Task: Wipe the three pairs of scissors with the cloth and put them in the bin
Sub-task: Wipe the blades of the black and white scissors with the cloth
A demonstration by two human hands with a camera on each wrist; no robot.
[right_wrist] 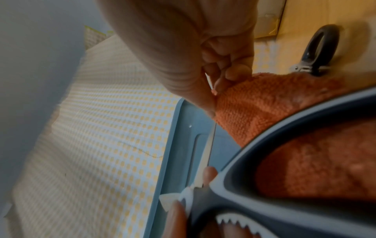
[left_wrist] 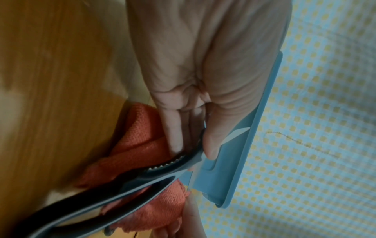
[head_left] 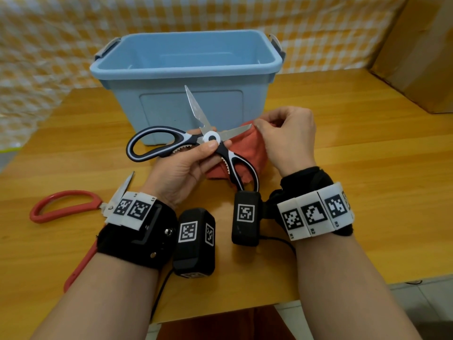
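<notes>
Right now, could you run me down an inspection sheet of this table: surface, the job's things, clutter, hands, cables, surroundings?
Surface: wooden table.
Job's things: black-and-white kitchen scissors open, held up; orange cloth behind them; red-handled scissors lying left; third pair's dark handle beyond the cloth; blue bin, nothing seen inside.
Clutter: nothing seen.
Hands: left hand grips the scissors at the pivot; right hand pinches cloth at a blade tip.
Cables: black cable below left wrist.
Surroundings: yellow checked cloth backdrop; cardboard box right.
</notes>
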